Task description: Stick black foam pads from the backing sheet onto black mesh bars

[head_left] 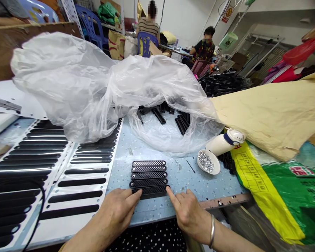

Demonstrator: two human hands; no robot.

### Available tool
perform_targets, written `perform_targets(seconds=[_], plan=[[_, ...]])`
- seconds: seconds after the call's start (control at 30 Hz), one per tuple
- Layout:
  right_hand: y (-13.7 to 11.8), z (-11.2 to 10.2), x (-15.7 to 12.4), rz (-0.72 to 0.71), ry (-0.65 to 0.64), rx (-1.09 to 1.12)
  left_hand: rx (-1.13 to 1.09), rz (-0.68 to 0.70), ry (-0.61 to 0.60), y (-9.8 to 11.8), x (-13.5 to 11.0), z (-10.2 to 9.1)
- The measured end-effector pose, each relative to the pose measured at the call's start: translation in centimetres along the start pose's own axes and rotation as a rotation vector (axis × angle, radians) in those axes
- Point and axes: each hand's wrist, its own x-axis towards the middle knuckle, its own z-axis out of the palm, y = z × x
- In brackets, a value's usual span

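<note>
Several short black bars [149, 174] with a cross-hatched face lie stacked in a row on the blue speckled table [157, 210]. Most show a small silver nut or insert at each end. At the left end of the nearest bar, my left hand [118, 206] has thumb and fingers closed on it; the fingertips are partly hidden. My right hand [187, 210] touches the same bar's right end with a stretched index finger, the other fingers curled. A white bowl [216, 170] of small silver metal parts [205, 161] stands to the right.
Sheets of black adhesive strips [77, 182] cover the left side. A clear plastic bag [157, 78] holding more black bars [182, 124] lies behind. A white bottle [224, 142] leans beside the bowl. Printed sacks [286, 196] hang at right. Two people sit farther back.
</note>
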Motion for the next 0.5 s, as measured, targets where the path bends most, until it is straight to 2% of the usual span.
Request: perform_targets(seconds=[0.13, 0.33, 0.5], plan=[[0.2, -0.3, 0.0, -0.009, 0.037, 0.090, 0.016, 0.023, 0.021, 0.0, -0.2, -0.5], [0.0, 0.8, -0.2, 0.004, 0.216, 0.166, 0.055, 0.007, -0.018, -0.2, -1.5, -1.9], [-0.4, 1.1, 0.1, 0.020, 0.289, 0.210, -0.026, -0.016, 0.017, -0.8, -2.0, -1.7]])
